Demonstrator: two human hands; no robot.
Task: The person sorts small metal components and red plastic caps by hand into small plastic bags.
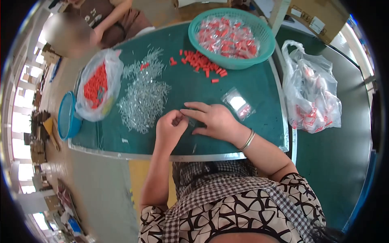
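My left hand (171, 127) is closed, fingers curled in a pinch just above the green tabletop; whatever it may hold is too small to name. Beside it, my right hand (214, 121) has its fingers stretched out and apart, the fingertips reaching to the left fingers. A faint clear glint shows between the two hands. Left of them lies a heap of thin silver screws or nails (146, 103). Small red plastic tubes (200, 60) are scattered farther back. To the right of my right hand, a small clear bag (239, 104) lies flat with something reddish inside.
A teal basket (265, 56) full of bagged red pieces stands at the back. At left are an open plastic bag of red pieces (96, 86) and a blue basket (69, 121). A white carrier bag (314, 91) lies at right. Another person (109, 22) sits across the table.
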